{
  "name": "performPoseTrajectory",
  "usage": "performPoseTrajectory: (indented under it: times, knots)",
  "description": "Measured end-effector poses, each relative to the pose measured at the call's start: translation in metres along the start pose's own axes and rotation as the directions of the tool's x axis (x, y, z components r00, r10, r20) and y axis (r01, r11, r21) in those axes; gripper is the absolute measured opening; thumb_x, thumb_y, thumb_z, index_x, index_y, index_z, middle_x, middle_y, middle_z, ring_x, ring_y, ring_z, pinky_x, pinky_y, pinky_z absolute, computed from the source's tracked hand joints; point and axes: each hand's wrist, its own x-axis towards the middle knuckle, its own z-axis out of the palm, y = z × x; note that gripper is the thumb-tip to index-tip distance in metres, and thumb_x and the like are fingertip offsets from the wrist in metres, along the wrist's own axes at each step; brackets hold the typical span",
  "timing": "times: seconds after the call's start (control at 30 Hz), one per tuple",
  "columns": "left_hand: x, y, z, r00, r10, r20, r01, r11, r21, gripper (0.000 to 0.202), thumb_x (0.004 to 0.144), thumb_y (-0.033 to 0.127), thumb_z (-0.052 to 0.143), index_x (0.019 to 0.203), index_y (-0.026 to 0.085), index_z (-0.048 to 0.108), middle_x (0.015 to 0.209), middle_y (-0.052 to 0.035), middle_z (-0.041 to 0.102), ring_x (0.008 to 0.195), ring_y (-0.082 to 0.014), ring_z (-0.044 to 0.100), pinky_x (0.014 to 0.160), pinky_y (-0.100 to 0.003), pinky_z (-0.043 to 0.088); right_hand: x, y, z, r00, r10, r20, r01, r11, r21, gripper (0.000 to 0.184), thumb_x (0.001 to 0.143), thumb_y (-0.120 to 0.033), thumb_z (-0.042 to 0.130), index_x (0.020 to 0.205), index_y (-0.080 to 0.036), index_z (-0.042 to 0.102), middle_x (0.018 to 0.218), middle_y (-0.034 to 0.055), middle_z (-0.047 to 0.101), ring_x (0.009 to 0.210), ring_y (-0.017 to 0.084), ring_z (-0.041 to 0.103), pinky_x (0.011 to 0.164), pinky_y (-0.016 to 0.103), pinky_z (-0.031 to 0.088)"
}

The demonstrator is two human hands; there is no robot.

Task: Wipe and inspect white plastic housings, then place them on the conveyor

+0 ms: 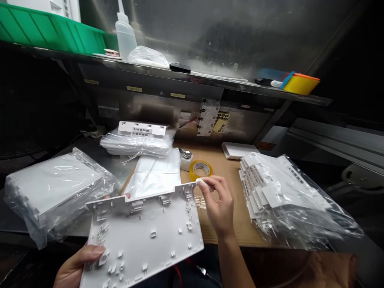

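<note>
A white plastic housing panel, its inner side with clips and posts facing me, is tilted above the bench's front edge. My left hand grips it at the lower left, thumb on the inner face and fingers mostly hidden behind. At the panel's upper right corner, my right hand pinches a small white wad, perhaps cloth or tissue, against the edge. Just beyond that hand lies a roll of yellow tape. Beside the tape stands a small white bottle with a metal top.
Bagged white panels lie at left and right. Behind are a stack of plastic bags with a white part on top and a flat white box. A shelf crosses above, carrying a squeeze bottle and green bin.
</note>
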Motion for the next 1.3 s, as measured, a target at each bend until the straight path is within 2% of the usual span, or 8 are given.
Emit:
performPoseTrajectory:
  times: [0.13, 0.3, 0.47, 0.63, 0.9, 1.07, 1.17, 1.3]
  knots:
    - [-0.008, -0.022, 0.046, 0.969, 0.241, -0.056, -0.228, 0.957, 0.180, 0.101, 0.073, -0.003, 0.051, 0.161, 0.041, 0.026, 0.112, -0.0025, 0.074, 0.097, -0.0397, 0.071, 0.084, -0.061, 0.062, -0.006, 0.015, -0.006, 0.998, -0.049, 0.025, 0.050, 0.998, -0.047, 0.014, 0.095, -0.018, 0.066, 0.107, -0.019, 0.073, 0.102, 0.0053, 0.064, 0.094, 0.014, 0.061, 0.079, 0.028, 0.054]
    - [-0.011, -0.043, 0.090, 0.960, 0.280, 0.026, -0.281, 0.946, 0.164, 0.094, 0.068, -0.005, 0.063, 0.155, 0.024, 0.045, 0.112, -0.0110, 0.076, 0.094, -0.0376, 0.074, 0.089, -0.053, 0.062, 0.000, 0.026, -0.009, 0.999, -0.032, -0.031, 0.027, 0.988, -0.154, 0.013, 0.094, -0.024, 0.070, 0.106, -0.020, 0.074, 0.100, 0.0043, 0.066, 0.088, 0.014, 0.061, 0.077, 0.028, 0.053]
    - [-0.008, -0.073, 0.132, 0.920, 0.383, 0.086, -0.393, 0.902, 0.180, 0.102, 0.068, -0.003, 0.075, 0.154, 0.041, 0.041, 0.132, -0.0049, 0.068, 0.107, -0.0312, 0.071, 0.094, -0.043, 0.061, -0.001, -0.028, 0.009, 0.989, -0.147, 0.035, 0.146, 0.989, 0.025, 0.015, 0.092, -0.015, 0.069, 0.106, -0.021, 0.071, 0.101, 0.0042, 0.063, 0.093, 0.014, 0.060, 0.077, 0.026, 0.054]
    - [-0.009, -0.098, 0.163, 0.892, 0.415, 0.180, -0.442, 0.883, 0.158, 0.070, 0.074, 0.002, 0.073, 0.132, 0.040, 0.065, 0.157, 0.0076, 0.046, 0.135, -0.0271, 0.054, 0.102, -0.030, 0.054, -0.007, -0.077, 0.027, 0.973, -0.229, 0.038, 0.222, 0.966, 0.132, 0.022, 0.092, -0.008, 0.065, 0.109, -0.021, 0.069, 0.103, 0.0055, 0.059, 0.096, 0.015, 0.060, 0.081, 0.028, 0.054]
    - [-0.005, -0.108, 0.173, 0.870, 0.428, 0.246, -0.471, 0.868, 0.154, 0.071, 0.075, 0.000, 0.068, 0.131, 0.043, 0.066, 0.156, 0.0123, 0.046, 0.141, -0.0226, 0.047, 0.106, -0.025, 0.048, 0.003, -0.074, 0.021, 0.961, -0.274, -0.047, 0.275, 0.961, 0.031, 0.020, 0.090, -0.006, 0.066, 0.105, -0.019, 0.070, 0.101, 0.0062, 0.060, 0.093, 0.015, 0.060, 0.076, 0.026, 0.054]
    - [-0.004, -0.108, 0.173, 0.887, 0.398, 0.233, -0.436, 0.890, 0.138, 0.076, 0.074, 0.002, 0.070, 0.140, 0.038, 0.059, 0.157, 0.0052, 0.046, 0.140, -0.0255, 0.049, 0.106, -0.027, 0.050, 0.007, -0.072, 0.020, 0.944, -0.329, -0.037, 0.328, 0.944, -0.012, 0.020, 0.090, -0.007, 0.067, 0.106, -0.018, 0.071, 0.100, 0.0068, 0.062, 0.092, 0.016, 0.061, 0.078, 0.029, 0.054]
    - [-0.007, -0.099, 0.171, 0.911, 0.370, 0.182, -0.395, 0.909, 0.130, 0.091, 0.071, 0.002, 0.073, 0.149, 0.041, 0.048, 0.154, 0.0030, 0.050, 0.134, -0.0263, 0.055, 0.106, -0.029, 0.051, 0.022, -0.040, 0.018, 0.966, -0.252, -0.057, 0.249, 0.967, -0.052, 0.014, 0.092, -0.017, 0.069, 0.105, -0.019, 0.073, 0.100, 0.0060, 0.064, 0.088, 0.014, 0.061, 0.077, 0.028, 0.053]
    - [-0.012, -0.066, 0.142, 0.901, 0.406, 0.154, -0.424, 0.899, 0.107, 0.106, 0.067, 0.001, 0.075, 0.157, 0.041, 0.035, 0.142, -0.0007, 0.062, 0.123, -0.0291, 0.064, 0.103, -0.037, 0.055, 0.047, 0.042, 0.021, 0.998, 0.057, -0.038, -0.064, 0.976, -0.206, 0.031, 0.094, -0.045, 0.062, 0.105, -0.020, 0.075, 0.104, 0.0076, 0.068, 0.098, 0.021, 0.060, 0.089, 0.037, 0.049]
